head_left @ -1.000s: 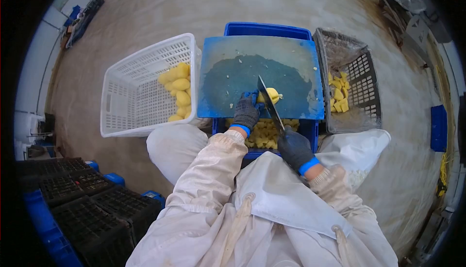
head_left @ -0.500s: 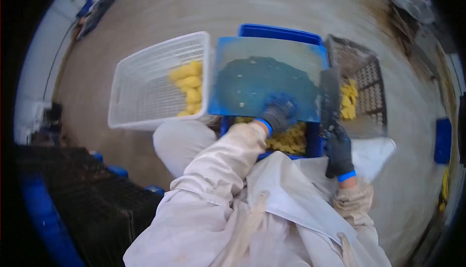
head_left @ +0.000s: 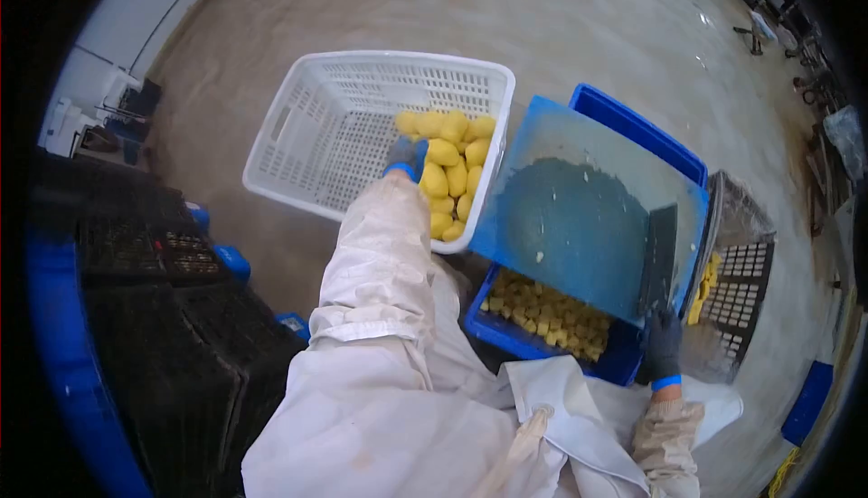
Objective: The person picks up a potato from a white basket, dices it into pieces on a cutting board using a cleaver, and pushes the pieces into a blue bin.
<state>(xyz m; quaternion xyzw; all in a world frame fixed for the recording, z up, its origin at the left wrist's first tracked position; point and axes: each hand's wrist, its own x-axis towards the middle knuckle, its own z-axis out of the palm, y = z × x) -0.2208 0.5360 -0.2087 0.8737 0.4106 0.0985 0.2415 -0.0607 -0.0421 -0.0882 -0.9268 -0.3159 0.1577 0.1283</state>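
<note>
My left hand (head_left: 407,156), in a dark glove with blue parts, reaches into a white basket (head_left: 298,127) at the left edge of a heap of peeled potatoes (head_left: 457,172). How its fingers are set does not show clearly. My right hand (head_left: 665,346), also gloved, is closed round the handle of a broad-bladed knife (head_left: 661,258). The blade lies at the right side of a wet blue board (head_left: 570,227) with small scraps on it. Below the board's near edge, a blue crate (head_left: 511,340) holds diced potato pieces (head_left: 551,315).
A dark slotted crate (head_left: 746,281) with yellow pieces (head_left: 705,290) stands right of the board. Another blue rim (head_left: 642,132) shows behind the board. Stacked black crates (head_left: 154,335) stand at the left. A blue block-shaped object (head_left: 807,403) lies at the far right.
My left hand has moved from the board's near edge to the potatoes in the white basket. My view has turned left. The right hand stays on the knife.
</note>
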